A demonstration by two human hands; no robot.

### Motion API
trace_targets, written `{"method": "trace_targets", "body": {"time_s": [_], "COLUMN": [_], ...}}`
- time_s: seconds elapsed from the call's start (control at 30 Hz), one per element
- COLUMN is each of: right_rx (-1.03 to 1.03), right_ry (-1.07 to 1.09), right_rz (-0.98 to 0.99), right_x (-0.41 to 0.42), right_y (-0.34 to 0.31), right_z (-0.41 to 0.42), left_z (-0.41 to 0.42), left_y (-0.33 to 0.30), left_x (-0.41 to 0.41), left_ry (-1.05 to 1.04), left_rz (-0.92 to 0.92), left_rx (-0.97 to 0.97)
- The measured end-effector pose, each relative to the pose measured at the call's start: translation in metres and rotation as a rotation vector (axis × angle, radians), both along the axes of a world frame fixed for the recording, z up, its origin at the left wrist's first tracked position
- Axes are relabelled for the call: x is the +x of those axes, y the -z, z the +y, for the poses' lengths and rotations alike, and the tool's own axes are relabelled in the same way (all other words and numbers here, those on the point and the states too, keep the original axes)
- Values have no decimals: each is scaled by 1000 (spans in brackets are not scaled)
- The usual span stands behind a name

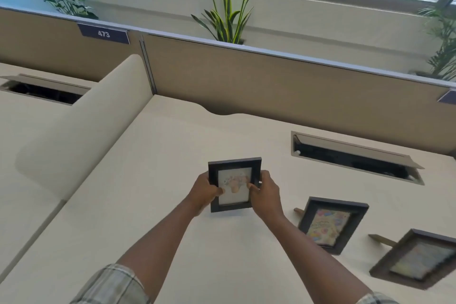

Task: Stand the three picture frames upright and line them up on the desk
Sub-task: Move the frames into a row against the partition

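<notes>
A small black picture frame (235, 166) with a pale picture is upright at the middle of the cream desk (153, 180). My left hand (204, 192) grips its left edge and my right hand (265, 191) grips its right edge, thumbs on the glass. A second black frame (333, 224) with a colourful picture stands to the right, its back stand showing at its left. A third, brown frame (412, 261) stands at the far right near the front, tilted back, its stand visible behind it.
A tan partition wall (271, 81) runs along the back of the desk. An open cable hatch (355, 158) lies in the desk behind the frames. A rounded cream divider (81, 126) rises at the left. Plants (229, 12) stand behind the partition.
</notes>
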State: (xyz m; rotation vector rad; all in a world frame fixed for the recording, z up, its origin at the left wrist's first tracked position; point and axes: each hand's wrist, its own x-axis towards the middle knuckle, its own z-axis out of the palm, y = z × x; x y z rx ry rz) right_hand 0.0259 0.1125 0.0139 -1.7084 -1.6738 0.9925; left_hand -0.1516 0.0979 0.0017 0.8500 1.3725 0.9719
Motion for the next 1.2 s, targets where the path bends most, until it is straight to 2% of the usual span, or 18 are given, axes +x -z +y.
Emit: {"method": "trace_targets", "body": {"time_s": [0.3, 0.57, 1.2], "right_rx": [62, 70, 62], "right_ry": [-50, -117, -142], "right_rz": [30, 3, 0], "right_x": [-80, -134, -168], "right_y": [-13, 18, 50], "right_z": [116, 187, 211], "left_z": [104, 164, 193], "left_y": [-24, 5, 29], "left_x": [-72, -118, -153], "left_ry": [-190, -349, -377], "left_rz": [23, 22, 88], "left_rx": [49, 24, 11]}}
